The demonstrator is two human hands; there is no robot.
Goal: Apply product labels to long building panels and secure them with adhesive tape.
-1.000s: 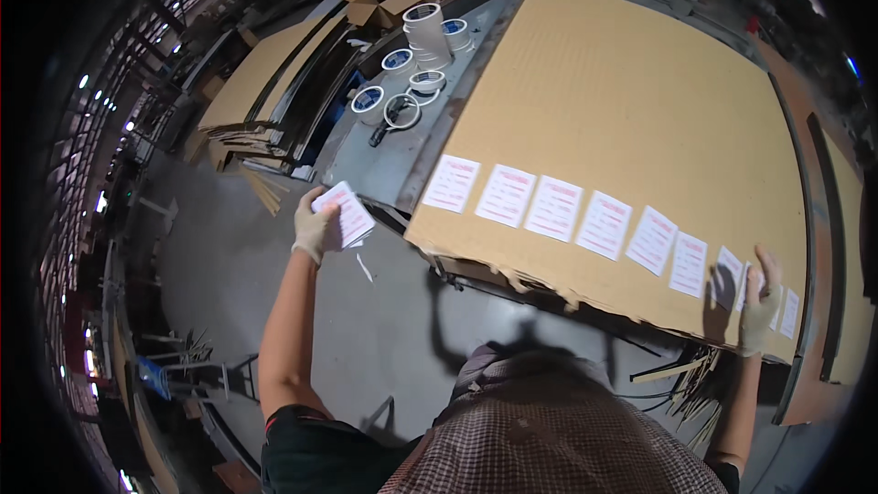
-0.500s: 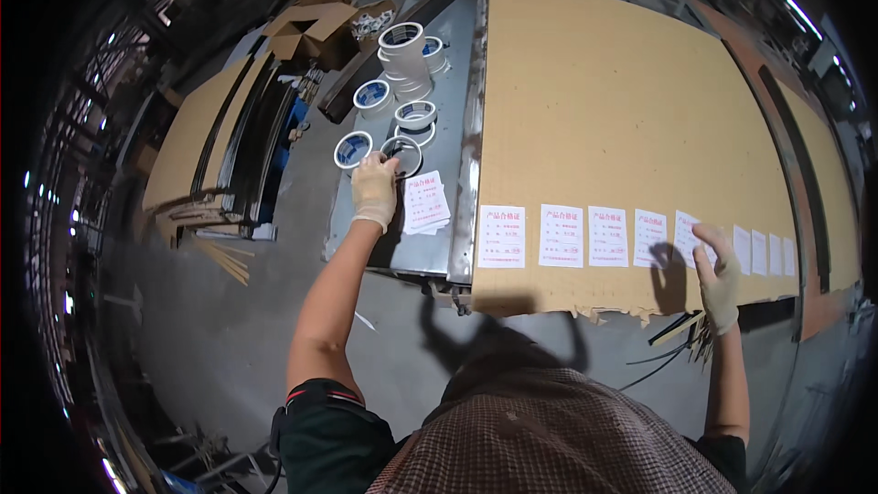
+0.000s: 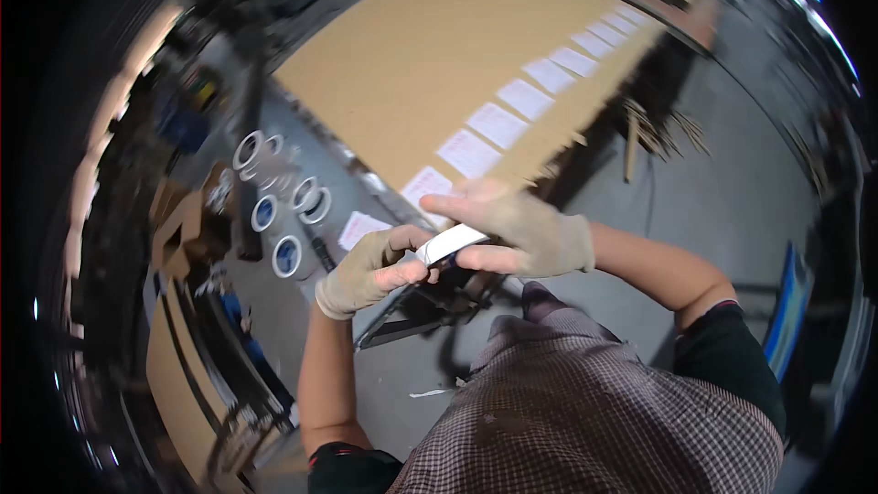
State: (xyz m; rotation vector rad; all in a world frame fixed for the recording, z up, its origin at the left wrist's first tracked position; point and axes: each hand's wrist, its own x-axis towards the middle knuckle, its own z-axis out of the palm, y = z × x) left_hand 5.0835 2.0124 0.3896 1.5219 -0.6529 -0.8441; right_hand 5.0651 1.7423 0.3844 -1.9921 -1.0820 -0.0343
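Observation:
In front of my body, a roll of tape (image 3: 453, 242) appears nearly edge-on, its bright rim facing up. My left hand (image 3: 370, 274), in a pale glove with bare fingertips, pinches the roll's left end. Across its right end reaches my right hand (image 3: 526, 229), similarly gloved, with fingers above and below the roll; blur obscures the exact contact. Beyond my hands, white slips with red print (image 3: 468, 154) lie in a row along the near edge of a cardboard sheet (image 3: 412, 64). A small pile of such slips (image 3: 364, 229) rests beside my left hand.
Several tape rolls (image 3: 286, 257) stand on the grey metal surface at left. Farther left are an open cardboard box (image 3: 178, 229) and stacked panels (image 3: 178, 384). Thin wooden strips (image 3: 631, 146) stick out beneath the table's edge at right.
My left hand has lifted the tape roll off the metal surface and brought it toward my body. My right hand has come from the slips to meet it. The view has turned and blurred.

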